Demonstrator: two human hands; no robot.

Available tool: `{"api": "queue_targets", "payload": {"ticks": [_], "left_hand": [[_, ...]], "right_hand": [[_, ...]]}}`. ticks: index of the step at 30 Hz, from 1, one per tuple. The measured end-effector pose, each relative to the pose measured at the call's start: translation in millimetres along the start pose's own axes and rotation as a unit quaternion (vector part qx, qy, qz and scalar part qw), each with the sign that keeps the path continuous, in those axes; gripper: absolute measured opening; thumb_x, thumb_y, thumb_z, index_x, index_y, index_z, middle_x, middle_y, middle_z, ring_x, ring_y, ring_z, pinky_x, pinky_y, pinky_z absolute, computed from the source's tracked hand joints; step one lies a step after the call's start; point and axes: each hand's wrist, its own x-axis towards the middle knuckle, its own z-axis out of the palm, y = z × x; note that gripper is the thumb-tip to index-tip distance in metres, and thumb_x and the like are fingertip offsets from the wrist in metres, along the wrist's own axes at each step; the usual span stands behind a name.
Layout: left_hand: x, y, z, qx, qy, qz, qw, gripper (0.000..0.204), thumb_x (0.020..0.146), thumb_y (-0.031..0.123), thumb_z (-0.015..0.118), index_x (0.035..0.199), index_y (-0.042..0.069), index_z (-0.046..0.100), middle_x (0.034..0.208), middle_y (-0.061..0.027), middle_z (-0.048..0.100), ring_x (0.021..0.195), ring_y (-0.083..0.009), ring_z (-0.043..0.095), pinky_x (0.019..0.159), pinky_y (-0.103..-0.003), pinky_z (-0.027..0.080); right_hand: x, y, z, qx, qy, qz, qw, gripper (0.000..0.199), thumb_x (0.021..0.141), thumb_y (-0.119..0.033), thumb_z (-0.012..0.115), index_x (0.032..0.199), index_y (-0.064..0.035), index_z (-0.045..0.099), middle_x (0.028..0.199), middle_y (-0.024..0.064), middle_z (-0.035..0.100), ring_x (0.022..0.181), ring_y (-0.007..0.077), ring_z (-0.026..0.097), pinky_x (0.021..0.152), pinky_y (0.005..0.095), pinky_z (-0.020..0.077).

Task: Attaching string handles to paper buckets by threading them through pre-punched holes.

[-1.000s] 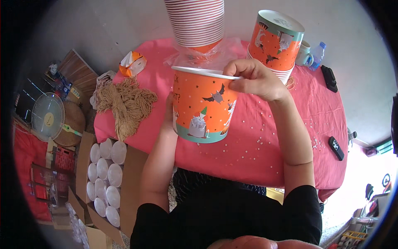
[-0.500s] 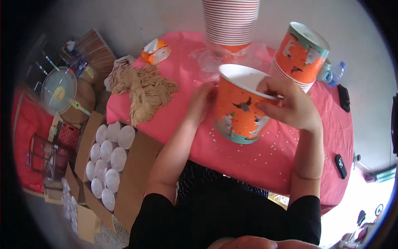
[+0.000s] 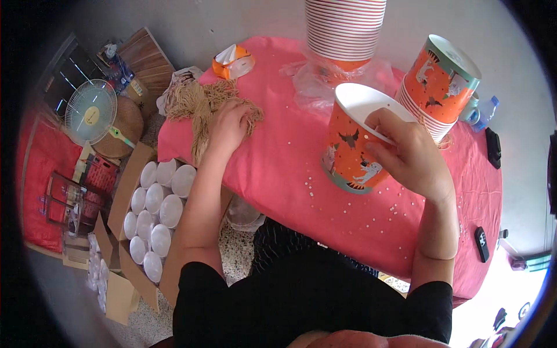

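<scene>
My right hand (image 3: 409, 153) pinches the rim of an orange paper bucket (image 3: 351, 142), thumb outside and fingers over the lip. The bucket has a green base band, animal pictures and a white inside. It tilts slightly above a pink-covered table (image 3: 278, 156). On the left, my left hand (image 3: 231, 123) rests on a bundle of tan strings (image 3: 203, 107), its fingers curled into the strands. The fingertips are partly hidden there.
A tall stack of nested buckets (image 3: 345, 29) stands at the back in crumpled clear plastic (image 3: 316, 87). Farther right is another stack, its top bucket (image 3: 442, 75) upside down. An orange-white packet (image 3: 233, 61), black remote (image 3: 481, 243) and box of clear cups (image 3: 154, 197) surround my work area.
My left hand has left the bucket's side and moved left onto the strings. My right hand still holds the bucket by its rim. The whole view has shifted slightly.
</scene>
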Motion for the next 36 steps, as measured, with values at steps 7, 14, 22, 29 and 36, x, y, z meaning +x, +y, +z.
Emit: {"api": "queue_targets", "payload": {"ticks": [7,14,22,29,36], "left_hand": [[-0.6,-14.7,6.7,0.097,-0.105,0.132,0.981,0.016,0.077,0.004,0.062,0.089,0.008,0.071,0.097,-0.0084,0.058,0.106,-0.0285,0.054,0.086,-0.041,0.048],[-2.5,-9.1,-2.5,0.001,-0.044,0.105,0.993,0.011,0.073,0.008,0.069,0.083,0.005,0.069,0.092,-0.0086,0.063,0.1,-0.0303,0.057,0.086,-0.041,0.047],[-40.3,89.4,-16.0,-0.513,-0.015,-0.118,0.85,0.006,0.086,0.005,0.068,0.09,0.004,0.065,0.082,0.0055,0.062,0.073,-0.0012,0.054,0.064,-0.018,0.043],[-52.4,161.8,-24.1,-0.458,0.048,-0.024,0.888,0.01,0.08,-0.003,0.069,0.084,0.002,0.062,0.075,-0.0013,0.06,0.063,-0.0064,0.055,0.054,-0.022,0.043],[-51.6,183.9,-18.2,-0.422,0.093,0.085,0.898,0.016,0.075,-0.003,0.071,0.082,0.004,0.058,0.071,-0.0054,0.058,0.059,-0.0149,0.058,0.052,-0.026,0.046]], "right_hand": [[0.5,-0.8,0.8,0.018,-0.019,0.03,0.999,0.021,0.082,-0.003,0.066,0.1,-0.0009,0.056,0.08,0.0156,0.063,0.072,0.0308,0.064,0.065,0.0367,0.0487],[0.6,-0.6,4.8,0.001,-0.018,0.023,1.0,0.02,0.082,-0.004,0.067,0.099,-0.0017,0.057,0.076,0.0153,0.064,0.07,0.0316,0.065,0.063,0.0374,0.049],[1.7,0.4,23.3,-0.08,0.004,-0.011,0.997,0.021,0.082,-0.006,0.067,0.102,-0.0047,0.06,0.076,0.015,0.067,0.073,0.0334,0.067,0.064,0.0402,0.0501],[0.2,-10.7,16.6,-0.052,-0.055,-0.004,0.997,0.026,0.081,-0.016,0.069,0.105,-0.0059,0.061,0.082,0.0157,0.068,0.076,0.0337,0.067,0.067,0.0443,0.0514],[-1.7,-4.6,1.0,0.058,-0.096,-0.025,0.993,0.029,0.082,-0.013,0.068,0.109,-0.0042,0.063,0.079,0.0116,0.067,0.071,0.0281,0.066,0.064,0.0388,0.0503]]}}
